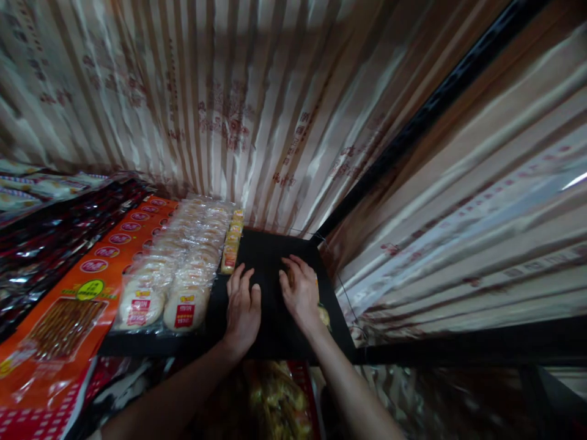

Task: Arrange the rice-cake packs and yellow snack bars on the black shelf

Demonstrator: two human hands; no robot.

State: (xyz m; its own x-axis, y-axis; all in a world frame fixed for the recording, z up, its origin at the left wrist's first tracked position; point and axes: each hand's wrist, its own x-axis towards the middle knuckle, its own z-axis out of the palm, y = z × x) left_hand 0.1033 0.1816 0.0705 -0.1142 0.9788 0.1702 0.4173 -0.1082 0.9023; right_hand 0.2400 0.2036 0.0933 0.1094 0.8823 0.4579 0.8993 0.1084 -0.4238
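Over the black shelf, my left hand is open, its fingers stretched beside a short row of small yellow snack packets. My right hand is a little further right, fingers apart and slightly bent, thumb toward the middle. Partly hidden behind its wrist lies a small yellowish packet. Whether the right palm touches other packets cannot be made out. Left of the yellow row stand two rows of clear-wrapped round rice crackers with red labels.
Orange snack bags and dark shiny packets fill the shelf's left side. A black post rises at the right rear corner. Pleated printed sheeting hangs behind and to the right. Goods in yellowish wrapping lie below.
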